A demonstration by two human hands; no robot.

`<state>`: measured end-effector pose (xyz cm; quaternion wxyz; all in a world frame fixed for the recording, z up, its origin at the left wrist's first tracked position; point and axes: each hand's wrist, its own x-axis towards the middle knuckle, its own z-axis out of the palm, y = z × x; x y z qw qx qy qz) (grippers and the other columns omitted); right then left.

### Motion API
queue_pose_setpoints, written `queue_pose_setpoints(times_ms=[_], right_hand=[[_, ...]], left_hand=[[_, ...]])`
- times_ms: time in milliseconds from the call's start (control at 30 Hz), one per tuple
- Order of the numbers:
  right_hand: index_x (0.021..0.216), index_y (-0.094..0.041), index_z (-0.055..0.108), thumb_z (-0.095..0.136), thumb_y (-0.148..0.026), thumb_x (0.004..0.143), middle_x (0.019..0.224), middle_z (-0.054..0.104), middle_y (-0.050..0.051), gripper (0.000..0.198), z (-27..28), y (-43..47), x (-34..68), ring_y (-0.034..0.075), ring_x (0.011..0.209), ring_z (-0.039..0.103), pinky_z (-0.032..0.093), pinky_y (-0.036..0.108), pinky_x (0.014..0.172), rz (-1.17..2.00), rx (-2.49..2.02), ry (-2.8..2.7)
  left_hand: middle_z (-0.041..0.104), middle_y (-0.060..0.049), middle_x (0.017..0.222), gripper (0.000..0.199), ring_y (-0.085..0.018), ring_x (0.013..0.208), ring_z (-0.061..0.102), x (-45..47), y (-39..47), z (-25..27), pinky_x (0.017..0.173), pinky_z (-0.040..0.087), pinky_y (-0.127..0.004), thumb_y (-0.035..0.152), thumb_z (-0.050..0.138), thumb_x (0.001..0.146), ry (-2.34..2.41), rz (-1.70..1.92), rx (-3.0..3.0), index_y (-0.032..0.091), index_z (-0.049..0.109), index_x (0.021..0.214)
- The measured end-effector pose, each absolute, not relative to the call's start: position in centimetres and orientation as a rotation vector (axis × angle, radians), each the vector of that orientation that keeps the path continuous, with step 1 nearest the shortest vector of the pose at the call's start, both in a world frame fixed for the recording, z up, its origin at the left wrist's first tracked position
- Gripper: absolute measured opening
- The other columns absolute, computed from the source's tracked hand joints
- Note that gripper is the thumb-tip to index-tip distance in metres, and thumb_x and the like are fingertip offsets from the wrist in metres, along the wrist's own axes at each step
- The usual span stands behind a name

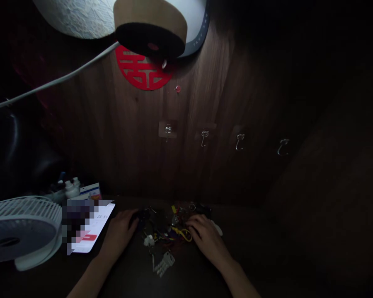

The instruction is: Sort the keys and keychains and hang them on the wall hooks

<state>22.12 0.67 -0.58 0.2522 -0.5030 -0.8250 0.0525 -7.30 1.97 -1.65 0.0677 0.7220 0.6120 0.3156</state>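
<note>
A loose pile of keys, key rings and coloured cords lies on the dark tabletop between my hands. My left hand point(122, 225) rests at the pile's left side, thumb apart from the fingers, fingertips beside a small black item point(144, 214). On the right, my right hand point(203, 231) lies with slightly bent fingers at the pile's edge, close to a yellow cord point(184, 234). Nothing shows in either hand's grip, though dim light blurs the fingertips. Nearest me is a bunch of silver keys point(165, 263). Beyond my right hand sits a dark object point(203, 210), partly covered.
Four-sided clutter aside, a white fan point(25, 231) and a lit screen point(95, 225) stand at the left, with small white bottles point(71, 189) behind. Several metal hooks point(204, 134) line the wooden wall. A lamp-like round object point(151, 29) and white cable point(56, 82) hang above.
</note>
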Motion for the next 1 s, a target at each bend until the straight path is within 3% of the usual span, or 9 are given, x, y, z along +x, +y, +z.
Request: queue_pose_setpoints(times_ms=[233,333,567,767,867,1000], right_hand=[[0.094,-0.026,0.065,0.042,-0.019,0.088,0.099,0.065,0.003,0.024,-1.1,1.5,23.8,0.021,0.092,0.058,0.043,0.035,0.079,0.035,-1.511,-2.150],[0.091,-0.025,0.065,0.043,-0.019,0.087,0.099,0.065,0.003,0.022,-1.2,1.9,24.9,0.021,0.092,0.058,0.042,0.035,0.079,0.009,-1.596,-2.107],[0.086,-0.024,0.065,0.045,-0.018,0.085,0.093,0.066,0.004,0.021,-1.3,2.6,27.4,0.022,0.090,0.059,0.040,0.033,0.075,-0.089,-1.794,-1.946],[0.097,-0.021,0.063,0.044,-0.016,0.084,0.099,0.065,0.007,0.023,-1.5,2.6,27.5,0.024,0.096,0.057,0.040,0.036,0.078,-0.117,-1.814,-1.891],[0.102,-0.021,0.062,0.042,-0.017,0.086,0.103,0.064,0.007,0.026,-1.3,2.6,27.2,0.024,0.099,0.055,0.040,0.038,0.082,-0.153,-1.713,-1.868],[0.102,-0.021,0.061,0.039,-0.016,0.088,0.101,0.064,0.007,0.027,-1.0,2.3,26.3,0.022,0.097,0.056,0.040,0.039,0.083,-0.163,-1.474,-1.877]], left_hand=[[0.074,-0.001,0.092,0.023,-0.023,0.089,0.068,-6.2,1.3,-0.6,0.080,0.051,-0.034,0.033,0.046,0.083,1.667,0.973,2.024,0.025,0.066,0.090],[0.073,0.001,0.087,0.025,-0.021,0.079,0.069,-6.0,1.1,-0.1,0.071,0.052,-0.030,0.039,0.044,0.083,1.713,1.135,1.832,0.026,0.064,0.093],[0.069,-0.001,0.083,0.033,-0.023,0.078,0.066,-7.1,1.0,0.6,0.065,0.052,-0.031,0.045,0.042,0.083,1.904,1.387,1.545,0.024,0.059,0.102],[0.068,-0.003,0.094,0.025,-0.023,0.090,0.064,-7.1,1.3,-0.3,0.080,0.050,-0.035,0.033,0.042,0.083,1.763,1.080,1.919,0.024,0.063,0.092],[0.067,-0.003,0.091,0.024,-0.022,0.087,0.064,-6.2,1.0,-0.4,0.079,0.050,-0.034,0.033,0.044,0.085,1.692,0.933,2.062,0.024,0.066,0.090],[0.060,-0.005,0.093,0.023,-0.023,0.090,0.060,-5.5,0.8,-0.5,0.081,0.048,-0.037,0.031,0.048,0.084,1.667,1.001,2.270,0.024,0.068,0.093]])
